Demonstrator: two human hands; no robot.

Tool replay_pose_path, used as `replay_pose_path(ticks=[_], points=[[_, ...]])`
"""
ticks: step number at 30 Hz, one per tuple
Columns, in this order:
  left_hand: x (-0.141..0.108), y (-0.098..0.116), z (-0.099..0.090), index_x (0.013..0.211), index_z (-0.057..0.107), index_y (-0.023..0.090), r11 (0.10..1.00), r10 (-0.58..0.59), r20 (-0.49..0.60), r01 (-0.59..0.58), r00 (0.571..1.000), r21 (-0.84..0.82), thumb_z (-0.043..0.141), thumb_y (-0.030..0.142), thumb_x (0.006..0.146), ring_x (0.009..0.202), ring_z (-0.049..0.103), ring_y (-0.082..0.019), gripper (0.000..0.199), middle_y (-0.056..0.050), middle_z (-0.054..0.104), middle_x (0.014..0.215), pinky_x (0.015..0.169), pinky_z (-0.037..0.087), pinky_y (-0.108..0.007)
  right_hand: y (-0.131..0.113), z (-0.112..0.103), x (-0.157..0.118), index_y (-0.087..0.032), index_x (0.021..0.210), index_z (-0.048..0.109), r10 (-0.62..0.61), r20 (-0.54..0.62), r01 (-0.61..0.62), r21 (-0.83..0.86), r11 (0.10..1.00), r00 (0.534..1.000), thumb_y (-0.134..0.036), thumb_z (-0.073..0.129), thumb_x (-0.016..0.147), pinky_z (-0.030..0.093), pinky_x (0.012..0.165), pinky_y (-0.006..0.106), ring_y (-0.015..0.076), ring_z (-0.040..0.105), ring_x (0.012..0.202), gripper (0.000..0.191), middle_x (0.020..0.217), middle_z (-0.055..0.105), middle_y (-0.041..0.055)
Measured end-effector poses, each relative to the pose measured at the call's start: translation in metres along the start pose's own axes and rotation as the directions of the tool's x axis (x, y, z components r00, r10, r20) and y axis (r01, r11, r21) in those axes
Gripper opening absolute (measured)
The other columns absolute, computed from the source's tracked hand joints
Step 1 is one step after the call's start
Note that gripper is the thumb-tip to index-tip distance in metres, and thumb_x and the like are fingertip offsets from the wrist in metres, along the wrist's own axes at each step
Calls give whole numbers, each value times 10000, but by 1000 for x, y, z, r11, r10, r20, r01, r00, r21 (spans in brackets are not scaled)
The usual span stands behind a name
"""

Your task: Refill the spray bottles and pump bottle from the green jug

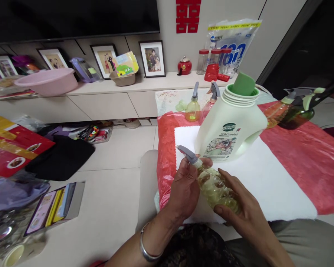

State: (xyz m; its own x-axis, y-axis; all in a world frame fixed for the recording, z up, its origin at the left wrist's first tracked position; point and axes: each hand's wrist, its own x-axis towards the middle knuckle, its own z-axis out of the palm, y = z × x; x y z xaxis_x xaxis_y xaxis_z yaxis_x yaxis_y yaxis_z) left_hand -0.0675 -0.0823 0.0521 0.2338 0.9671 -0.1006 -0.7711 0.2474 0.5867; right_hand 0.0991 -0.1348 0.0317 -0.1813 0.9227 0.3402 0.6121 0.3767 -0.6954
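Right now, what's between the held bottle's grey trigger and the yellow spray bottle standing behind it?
Head view: only white cloth and red sheet show between the held bottle's grey trigger and the standing yellow bottle; the jug stands right of that stretch.

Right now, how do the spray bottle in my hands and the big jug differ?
The spray bottle tilts between your left hand and right hand; the jug stands on the white cloth. The spray bottle is see-through and yellowish; the jug is cloudy pale green. The spray bottle is smaller than the jug. Both have necks narrower than their bodies.
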Motion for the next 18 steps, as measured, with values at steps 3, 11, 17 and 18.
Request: replay_pose_path(ticks=[3, 11, 17, 18], points=[[1, -1, 0, 1034, 676, 241, 1000, 3, -8, -4, 1000, -28, 787, 403, 838, 1030, 642, -209, 278, -42, 698, 1052, 922, 496, -362, 2, 7, -3, -264, 1512, 416, 142, -30, -132, 216, 967, 989, -538, 596, 985, 485, 1016, 80, 77, 500, 1294, 621, 1427, 430, 28], [6, 3, -1, 1114, 605, 253, 993, -24, -153, 7, 988, -114, 843, 349, 783, 1073, 658, -232, 419, -20, 686, 1030, 1003, 465, -411, -3, 20, -11, -278, 1634, 215, 140, -163, -83, 312, 947, 977, -477, 690, 905, 526, 1020, 158, 156, 432, 1365, 893, 1533, 255, 91], [7, 6, -2, 1100, 607, 246, 994, 3, -142, -19, 990, -106, 812, 317, 817, 1055, 661, -210, 356, -24, 702, 1065, 967, 473, -380, 7, 20, -16, -313, 1619, 212, 112, -183, -70, 220, 973, 977, -408, 610, 977, 510, 1076, 221, 149, 421, 1379, 762, 1494, 321, 82], [7, 6, -1, 1108, 608, 248, 995, 5, -128, -18, 992, -101, 808, 317, 821, 1054, 661, -209, 356, -25, 705, 1066, 964, 474, -379, 9, 20, -17, -302, 1623, 198, 165, -146, -115, 300, 947, 975, -431, 549, 1010, 535, 1030, 219, 155, 440, 1367, 718, 1498, 326, 91]])
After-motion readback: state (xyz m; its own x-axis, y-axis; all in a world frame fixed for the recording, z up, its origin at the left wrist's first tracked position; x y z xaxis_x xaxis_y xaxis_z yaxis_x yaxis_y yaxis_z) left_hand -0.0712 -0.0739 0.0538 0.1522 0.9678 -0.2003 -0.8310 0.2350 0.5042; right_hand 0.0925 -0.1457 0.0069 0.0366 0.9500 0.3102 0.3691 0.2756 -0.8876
